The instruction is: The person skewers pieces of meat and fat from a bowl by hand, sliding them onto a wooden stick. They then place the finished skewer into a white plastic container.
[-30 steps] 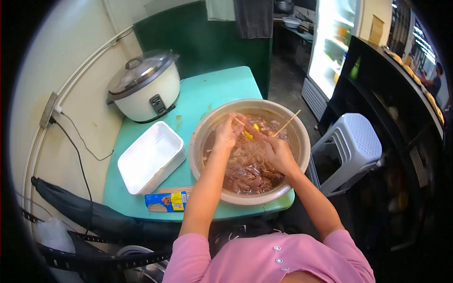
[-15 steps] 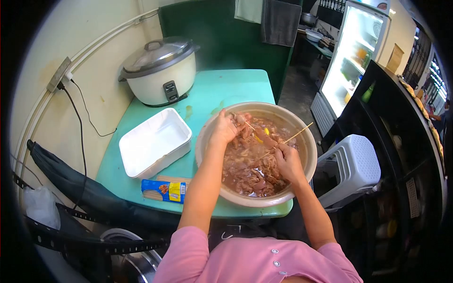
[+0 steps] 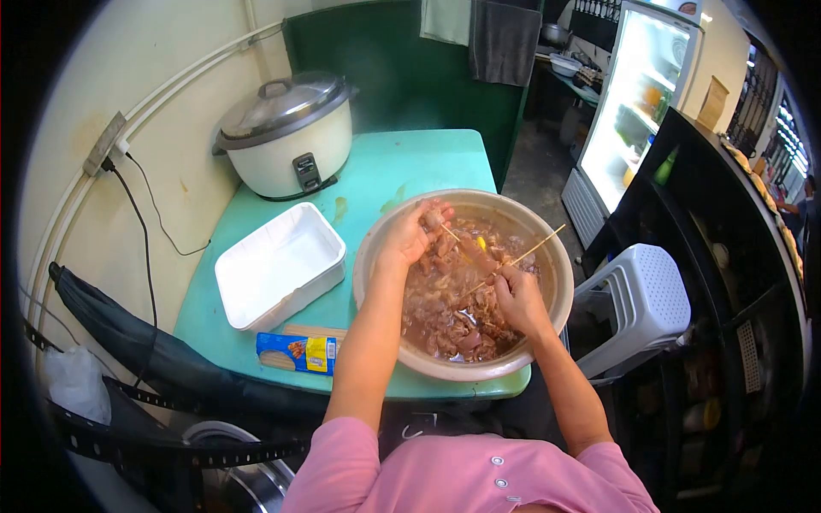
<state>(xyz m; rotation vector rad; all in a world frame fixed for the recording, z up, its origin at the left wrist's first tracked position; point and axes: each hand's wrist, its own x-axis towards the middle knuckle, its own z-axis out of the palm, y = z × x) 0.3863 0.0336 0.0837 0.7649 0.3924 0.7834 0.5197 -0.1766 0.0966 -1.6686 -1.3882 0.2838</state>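
Observation:
A large round basin [image 3: 369, 338] holds raw meat [image 3: 470, 329] in brownish liquid, with a small yellow piece [image 3: 481, 244] among it. Over its far left side, my left hand [image 3: 414, 234] has its fingers curled around a piece of meat [image 3: 439, 210] by a skewer's tip. My right hand [image 3: 520, 299] is closed on bamboo skewers [image 3: 541, 243] over the basin's right side. One skewer carries meat and points toward my left hand; another crosses it diagonally. The fingers partly hide where the skewers are gripped.
A white tub [image 3: 278, 265] and a blue-and-yellow pack of bamboo skewers [image 3: 297, 352] lie left of the basin on the green table [image 3: 410, 158]. A rice cooker [image 3: 286, 137] stands behind. Stacked stools [image 3: 646, 286] and a black shelf [image 3: 727, 342] are at the right.
My left hand has rolled slightly, palm turning more upward at the skewer's tip. My right hand stays nearly in place, lowered slightly. The view has shifted a little.

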